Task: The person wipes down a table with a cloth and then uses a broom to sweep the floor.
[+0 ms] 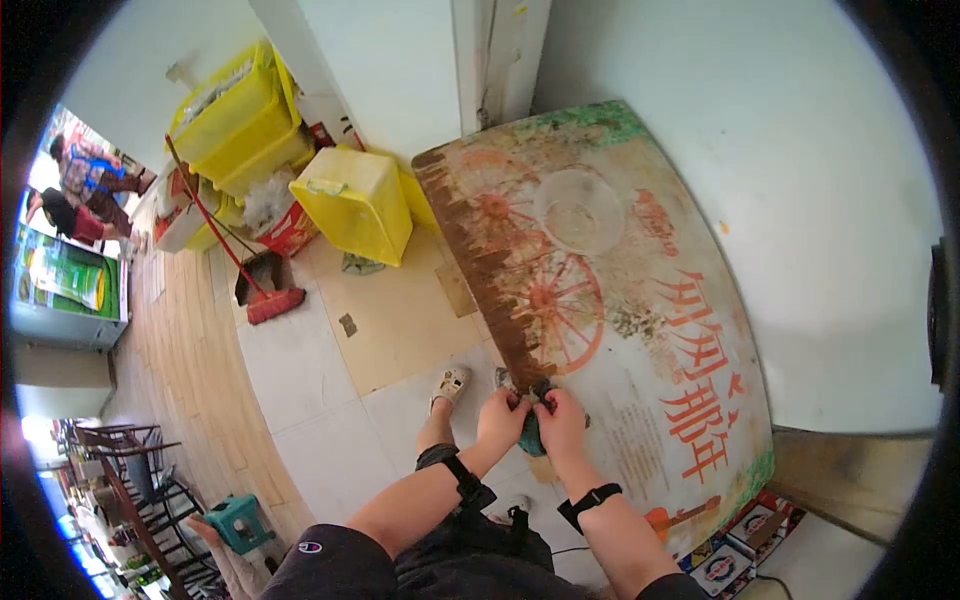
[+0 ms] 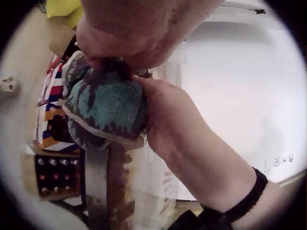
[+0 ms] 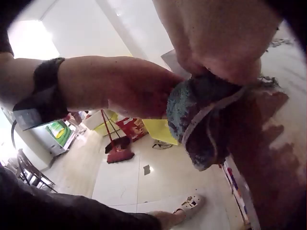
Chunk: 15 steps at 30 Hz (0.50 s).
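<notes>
A teal and dark grey cloth (image 1: 530,437) with a pale edging hangs bunched between the two hands, over the brown-stained edge of a painted board (image 1: 620,400). The left hand (image 1: 500,418) pinches its upper part with thumb and fingers. Close beside it the right hand (image 1: 562,422) pinches the same cloth. In the left wrist view the cloth (image 2: 108,103) bulges below the left hand (image 2: 129,36), with the right hand (image 2: 165,108) against its side. The right wrist view has folds of cloth (image 3: 192,108) hanging under the right hand (image 3: 223,48); the fingertips are mostly hidden.
A clear round plastic lid or bowl (image 1: 580,211) lies on the board. Yellow bins (image 1: 355,205), a red broom (image 1: 275,305) and a dustpan stand on the floor at left. Boxes (image 1: 725,565) sit beyond the board's near right corner. Two people are at the far left.
</notes>
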{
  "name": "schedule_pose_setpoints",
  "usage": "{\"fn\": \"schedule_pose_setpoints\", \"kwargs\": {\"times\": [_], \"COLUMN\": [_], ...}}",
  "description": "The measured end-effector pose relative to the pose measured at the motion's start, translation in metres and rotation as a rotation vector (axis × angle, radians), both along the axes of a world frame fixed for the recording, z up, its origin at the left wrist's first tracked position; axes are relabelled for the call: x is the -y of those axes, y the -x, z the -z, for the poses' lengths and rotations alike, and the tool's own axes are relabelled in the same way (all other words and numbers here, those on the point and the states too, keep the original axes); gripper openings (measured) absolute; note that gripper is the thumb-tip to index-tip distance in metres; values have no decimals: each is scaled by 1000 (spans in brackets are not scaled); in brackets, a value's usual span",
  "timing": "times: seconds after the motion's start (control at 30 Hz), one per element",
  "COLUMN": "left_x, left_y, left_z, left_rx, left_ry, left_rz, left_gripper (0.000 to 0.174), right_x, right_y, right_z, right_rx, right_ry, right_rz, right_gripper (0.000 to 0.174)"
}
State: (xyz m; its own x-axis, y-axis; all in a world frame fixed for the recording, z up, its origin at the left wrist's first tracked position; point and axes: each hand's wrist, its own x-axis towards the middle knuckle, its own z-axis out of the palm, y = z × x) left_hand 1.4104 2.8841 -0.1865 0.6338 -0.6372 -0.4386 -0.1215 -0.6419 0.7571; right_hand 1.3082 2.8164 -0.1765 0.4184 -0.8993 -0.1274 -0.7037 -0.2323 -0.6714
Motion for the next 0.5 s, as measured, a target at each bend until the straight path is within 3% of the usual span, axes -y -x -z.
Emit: {"fn": "schedule_pose_setpoints", "kwargs": {"times": [0.17, 0.23, 0.37, 0.4, 0.43, 0.5], "left_x": [21, 27, 27, 25, 20, 4], "left_y": [-30, -41, -38, -35, -33, -22], "left_z": [-6, -7, 26, 29, 11, -22], "left_rx": [7, -40, 59, -86, -76, -583], "left_ry": [-3, -31, -31, -114, -105, -156], "left_rz": [-126, -152, -195, -196, -190, -148], "left_gripper": [28, 30, 43, 52, 52, 56], "right_x": [21, 25, 30, 28, 25, 15], "right_y": [-39, -46, -56, -52, -48, -31], "right_z": [-6, 0, -4, -7, -9, -15], "right_rx": [-73, -60, -71, -64, -56, -37], "right_ry": [-105, -27, -110, -103, -40, 30], "right_rz": [-16, -12, 30, 33, 26, 42], "right_gripper": [22, 23, 27, 27, 28, 30]}}
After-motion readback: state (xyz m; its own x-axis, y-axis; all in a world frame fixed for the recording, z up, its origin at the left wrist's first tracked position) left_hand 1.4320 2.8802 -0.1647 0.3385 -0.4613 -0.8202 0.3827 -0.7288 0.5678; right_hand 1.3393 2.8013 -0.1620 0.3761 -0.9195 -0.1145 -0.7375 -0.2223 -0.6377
